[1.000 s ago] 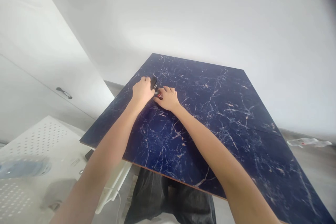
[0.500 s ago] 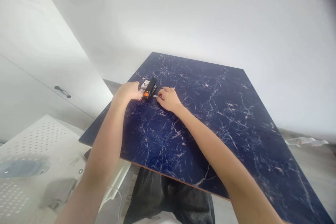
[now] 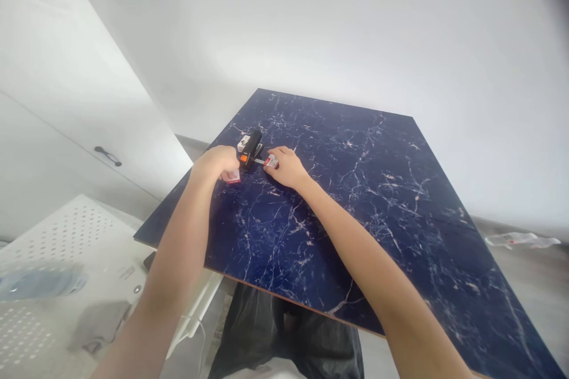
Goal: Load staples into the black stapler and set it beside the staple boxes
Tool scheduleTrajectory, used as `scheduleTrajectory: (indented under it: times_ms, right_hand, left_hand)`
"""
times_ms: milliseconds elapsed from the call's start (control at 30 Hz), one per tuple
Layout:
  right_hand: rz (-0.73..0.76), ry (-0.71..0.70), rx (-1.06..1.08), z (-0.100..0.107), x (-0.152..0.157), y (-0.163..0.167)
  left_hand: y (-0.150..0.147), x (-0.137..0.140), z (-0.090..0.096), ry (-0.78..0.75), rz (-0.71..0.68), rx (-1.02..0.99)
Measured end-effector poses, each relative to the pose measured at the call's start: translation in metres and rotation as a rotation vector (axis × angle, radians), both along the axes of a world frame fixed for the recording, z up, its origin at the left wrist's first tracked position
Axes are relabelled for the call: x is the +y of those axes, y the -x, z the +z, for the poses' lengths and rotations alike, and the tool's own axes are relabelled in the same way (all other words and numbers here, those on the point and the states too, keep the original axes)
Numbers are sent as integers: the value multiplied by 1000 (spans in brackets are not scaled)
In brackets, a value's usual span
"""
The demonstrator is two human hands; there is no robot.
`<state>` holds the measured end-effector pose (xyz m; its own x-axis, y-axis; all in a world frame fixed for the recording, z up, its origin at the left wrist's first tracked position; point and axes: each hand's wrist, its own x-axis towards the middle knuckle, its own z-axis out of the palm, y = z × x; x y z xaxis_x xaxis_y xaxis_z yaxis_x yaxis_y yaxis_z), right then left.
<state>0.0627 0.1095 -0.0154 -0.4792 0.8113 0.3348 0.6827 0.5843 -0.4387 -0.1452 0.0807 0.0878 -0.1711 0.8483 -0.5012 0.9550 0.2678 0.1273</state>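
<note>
A black stapler (image 3: pixel 253 143) with an orange part at its near end lies on the dark blue marbled table. Beside its left side is a small white box (image 3: pixel 243 143) with dark print. My left hand (image 3: pixel 216 161) is closed, its fingers around a small red-and-white box (image 3: pixel 233 176) just left of the stapler's near end. To the right of the stapler, my right hand (image 3: pixel 288 167) grips another small red-and-white box (image 3: pixel 271 161) between thumb and fingers. A thin pale strip (image 3: pixel 258 161) spans the gap between that box and the stapler; what it is stays unclear.
The blue tabletop (image 3: pixel 338 189) stands against a white wall. At lower left, a white perforated surface (image 3: pixel 75 225) holds a plastic bottle (image 3: pixel 42 282) and a grey item (image 3: pixel 100 324). Clear crumpled plastic (image 3: pixel 522 240) lies beyond the table's right edge.
My left hand has drawn slightly nearer and away from the white box, bringing its red-and-white box along. The box in my right hand now shows more. The stapler has shifted slightly left.
</note>
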Motion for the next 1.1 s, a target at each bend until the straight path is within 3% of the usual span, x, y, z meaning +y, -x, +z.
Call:
scheduleTrajectory:
  times_ms: [167,267,400,833,933,1033,1100]
  right_hand:
    - [11,6,4,2,-5,-2]
    - [17,18,-5,6,-12,-6]
    - [64,43,-25,14,-22,-10]
    - [48,56,78,13,1,18]
    - [33,41,89,14,-7,-1]
    - [8,27,83,18,-26,-42]
    - [3,1,62,20,-46,-75]
  left_hand:
    - [-4,5,-8,-543,5,137]
    - [-13,7,-19,-735,-81,61]
    - [-24,11,-33,-674,-196,49]
    - [-22,16,-41,-726,-211,21]
    - [-17,21,-46,-722,-166,-40]
    - [-14,24,-49,-677,-158,-88]
    - [-16,25,-50,-738,-151,-81]
